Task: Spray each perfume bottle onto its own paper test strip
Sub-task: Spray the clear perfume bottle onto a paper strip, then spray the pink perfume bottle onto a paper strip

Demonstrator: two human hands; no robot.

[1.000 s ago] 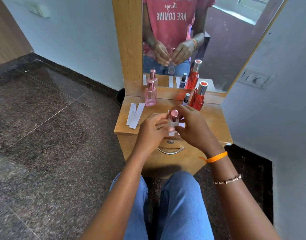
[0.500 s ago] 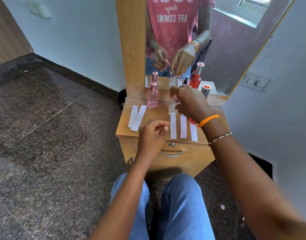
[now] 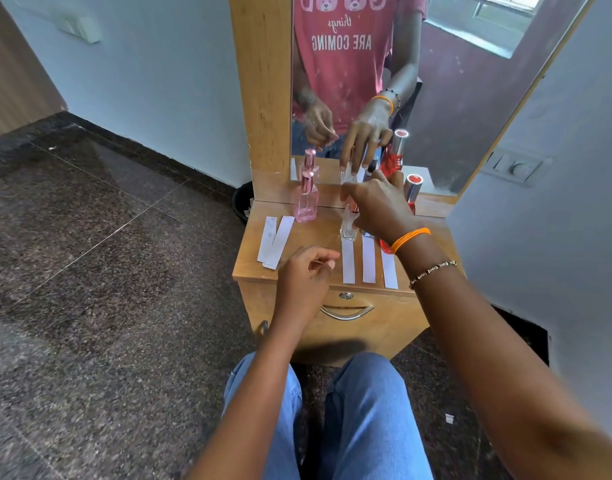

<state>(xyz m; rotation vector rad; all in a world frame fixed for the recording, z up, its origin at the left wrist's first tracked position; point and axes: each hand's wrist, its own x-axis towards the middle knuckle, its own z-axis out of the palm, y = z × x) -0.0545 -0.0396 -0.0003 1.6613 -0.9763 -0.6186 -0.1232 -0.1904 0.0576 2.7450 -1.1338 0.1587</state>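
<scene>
Currently the right hand (image 3: 375,206) reaches over the wooden dresser top (image 3: 318,237), fingers curled down around the clear perfume bottle (image 3: 348,227), which stands upright at the far end of the leftmost of 3 parallel paper strips (image 3: 348,261). Left hand (image 3: 306,277) hovers near the front edge, fingers loosely curled, holding nothing visible. 2 more strips (image 3: 275,241) lie overlapped at the left side of the top. Pink bottle (image 3: 306,202) stands upright behind them, close to the mirror (image 3: 436,98). Red bottle (image 3: 412,194) with silver cap is partly hidden behind the right wrist. Drawer handle (image 3: 346,313) sits below the front edge.
</scene>
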